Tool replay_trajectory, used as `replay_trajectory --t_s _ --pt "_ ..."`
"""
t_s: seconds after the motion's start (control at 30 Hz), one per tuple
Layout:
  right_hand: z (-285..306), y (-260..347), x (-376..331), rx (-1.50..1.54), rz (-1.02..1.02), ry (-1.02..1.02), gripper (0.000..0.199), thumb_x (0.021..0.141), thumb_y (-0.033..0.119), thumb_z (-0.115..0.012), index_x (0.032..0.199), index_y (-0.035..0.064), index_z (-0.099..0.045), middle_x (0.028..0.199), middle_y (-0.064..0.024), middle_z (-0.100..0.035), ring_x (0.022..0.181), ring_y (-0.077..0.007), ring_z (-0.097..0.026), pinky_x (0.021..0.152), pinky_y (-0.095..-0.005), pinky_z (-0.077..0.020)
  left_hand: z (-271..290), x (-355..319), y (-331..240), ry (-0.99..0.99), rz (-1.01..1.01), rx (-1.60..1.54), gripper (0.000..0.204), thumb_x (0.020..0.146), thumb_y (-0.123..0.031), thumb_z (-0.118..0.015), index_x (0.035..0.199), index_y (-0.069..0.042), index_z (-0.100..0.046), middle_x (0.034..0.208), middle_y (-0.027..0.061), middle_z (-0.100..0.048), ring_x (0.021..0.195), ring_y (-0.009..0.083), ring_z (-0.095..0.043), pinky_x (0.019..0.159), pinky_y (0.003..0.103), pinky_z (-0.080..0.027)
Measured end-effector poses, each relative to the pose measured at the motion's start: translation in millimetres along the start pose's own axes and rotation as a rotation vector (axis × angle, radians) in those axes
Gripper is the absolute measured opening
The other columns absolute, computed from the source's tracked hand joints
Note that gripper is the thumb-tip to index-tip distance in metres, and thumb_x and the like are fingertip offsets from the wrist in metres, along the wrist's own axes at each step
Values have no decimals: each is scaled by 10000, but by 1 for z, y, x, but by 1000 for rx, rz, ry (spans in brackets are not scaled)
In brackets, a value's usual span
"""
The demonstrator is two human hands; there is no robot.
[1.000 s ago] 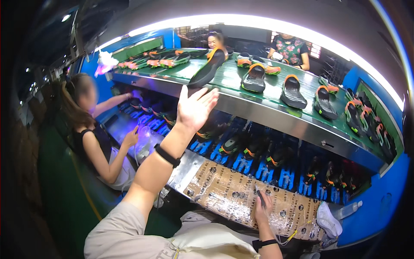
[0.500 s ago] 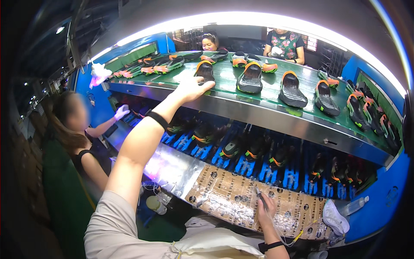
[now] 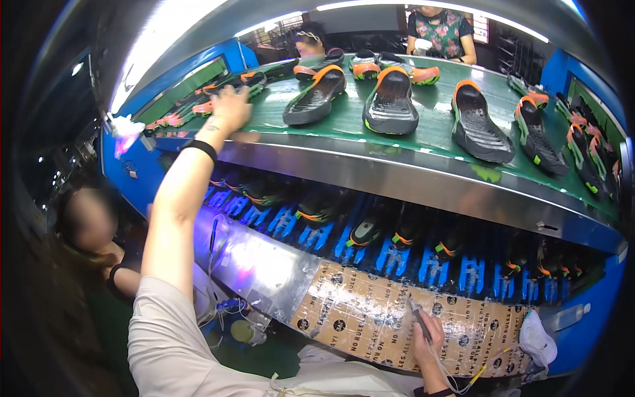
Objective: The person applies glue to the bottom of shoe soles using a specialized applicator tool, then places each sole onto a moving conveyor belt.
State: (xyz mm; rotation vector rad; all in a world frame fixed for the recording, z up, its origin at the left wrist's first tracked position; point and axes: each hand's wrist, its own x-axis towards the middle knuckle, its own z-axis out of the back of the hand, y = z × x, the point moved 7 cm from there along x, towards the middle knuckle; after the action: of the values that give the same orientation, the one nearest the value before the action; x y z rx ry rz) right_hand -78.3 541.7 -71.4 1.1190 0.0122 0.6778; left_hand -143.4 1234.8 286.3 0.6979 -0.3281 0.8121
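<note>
My left hand [image 3: 231,109] reaches over the green conveyor belt [image 3: 264,126], its fingers stretched out and slightly blurred. Nothing shows in its grasp. It is nearest to a cluster of black, orange and green shoe soles [image 3: 198,108] on the belt's left part. To its right, a black sole with an orange heel edge [image 3: 317,96] lies apart from it. Low in the picture, my right hand [image 3: 430,334] is closed round a dark pen-shaped tool [image 3: 419,316] with a thin tube. The tool's tip points up over the cardboard-covered ledge [image 3: 357,311].
Several more soles [image 3: 391,102] lie along the belt. Below its metal edge [image 3: 397,162], shoe parts sit on blue racks [image 3: 390,255]. A white shoe-shaped piece [image 3: 537,337] and a clear bottle [image 3: 572,316] are at right. One co-worker [image 3: 92,225] is at left, others across the belt.
My left hand has left the sole at the belt's front edge and moved left toward the cluster. My right hand still holds the tool. The view has shifted.
</note>
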Motion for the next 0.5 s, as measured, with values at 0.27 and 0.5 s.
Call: replay_trajectory --t_s 0.27,0.5 --pt "-4 -1 4 -5 19 46 336 920 102 -748 1223 -44 -761 910 -178 -708 834 -353 -647 772 -452 -518 -77 27 86 -12 -76 64 391 974 -133 -622 1359 -156 -684 1248 175 -738 1193 389 -699 1023 569 -503" --pt "-4 3 4 -2 34 38 330 937 74 -722 1237 -61 -748 939 -183 -703 842 -340 -646 787 -433 -522 14 -14 43 -19 -268 -441 343 932 -203 -779 1235 -40 -774 1123 227 -779 1092 380 -743 972 452 -559"
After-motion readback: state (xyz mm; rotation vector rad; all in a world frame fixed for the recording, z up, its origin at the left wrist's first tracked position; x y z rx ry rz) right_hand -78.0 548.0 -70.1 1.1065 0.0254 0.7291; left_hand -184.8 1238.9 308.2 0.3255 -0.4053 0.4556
